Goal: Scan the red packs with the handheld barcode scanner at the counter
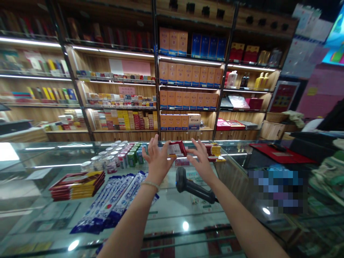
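Several goods crowd the glass counter (pixel 172 218). Left side: stack of red-and-yellow packets (pixel 77 184); next to it, long blue-and-white packs (pixel 113 200) in an overlapping row, partly hidden by the left forearm (pixel 127 224); beyond these, clear jars (pixel 107 161) and green containers (pixel 132 159). Barcode scanner (pixel 195 188) lies between the forearms, nearer the wearer than the red packet (pixel 177 149); its handle end reaches the right forearm (pixel 239 211) in view. Second packet stack (pixel 214 151) sits just beyond the right hand (pixel 201 161). Lit shelves (pixel 185 135) behind.

Red packet: between the two hands, over the far part of the counter. Long axis roughly left–right; white printed panel (pixel 175 149) faces the wearer. Left hand (pixel 158 161): thumb and index finger grip its left end. Right hand: fingers spread, tips at its right end; cannot tell whether they press.
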Tool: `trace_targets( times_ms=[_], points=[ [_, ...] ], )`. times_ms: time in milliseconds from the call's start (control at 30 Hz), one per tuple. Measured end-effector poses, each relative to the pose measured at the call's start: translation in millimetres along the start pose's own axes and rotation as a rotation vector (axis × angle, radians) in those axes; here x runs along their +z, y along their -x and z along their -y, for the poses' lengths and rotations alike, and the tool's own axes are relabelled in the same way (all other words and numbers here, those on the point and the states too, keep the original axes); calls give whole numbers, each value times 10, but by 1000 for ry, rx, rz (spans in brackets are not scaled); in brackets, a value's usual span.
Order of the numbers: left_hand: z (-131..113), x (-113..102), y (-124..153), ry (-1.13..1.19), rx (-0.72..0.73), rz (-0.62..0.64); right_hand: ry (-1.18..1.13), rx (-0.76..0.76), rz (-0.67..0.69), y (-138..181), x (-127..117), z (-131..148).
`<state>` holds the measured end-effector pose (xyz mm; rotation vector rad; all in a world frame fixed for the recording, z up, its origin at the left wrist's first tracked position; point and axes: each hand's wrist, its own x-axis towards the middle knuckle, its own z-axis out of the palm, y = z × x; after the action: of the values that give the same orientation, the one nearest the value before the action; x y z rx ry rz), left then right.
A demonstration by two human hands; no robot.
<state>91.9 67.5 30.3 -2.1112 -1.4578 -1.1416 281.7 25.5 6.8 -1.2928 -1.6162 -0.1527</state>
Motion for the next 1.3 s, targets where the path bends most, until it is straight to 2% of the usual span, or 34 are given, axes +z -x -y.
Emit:
trace_targets(
  times_ms=[167,333,533,633,767,933,1200,1300],
  points=[
    [-15,5,22,13,-6,11,55,-111,67,95,-31,189],
    [-12,25,29,38,-2,-3,116,-175,114,95,-45,158],
    [-25,28,-3,99,5,-11,201,-26,-6,-17,-48,-112],
    [-43,35,-3,139,59,12,279,14,25,-38,-39,-246],
    [-60,54,26,188,161,75,293,-12,127,-19,-28,-295],
    [-69,101,67,226,287,128,274,-37,161,3,-27,-250],
    [-4,160,50,253,350,93,287,-91,98,-6,-35,-292],
    [71,190,5,281,328,47,318,-98,59,-19,-74,-303]
  ],
)
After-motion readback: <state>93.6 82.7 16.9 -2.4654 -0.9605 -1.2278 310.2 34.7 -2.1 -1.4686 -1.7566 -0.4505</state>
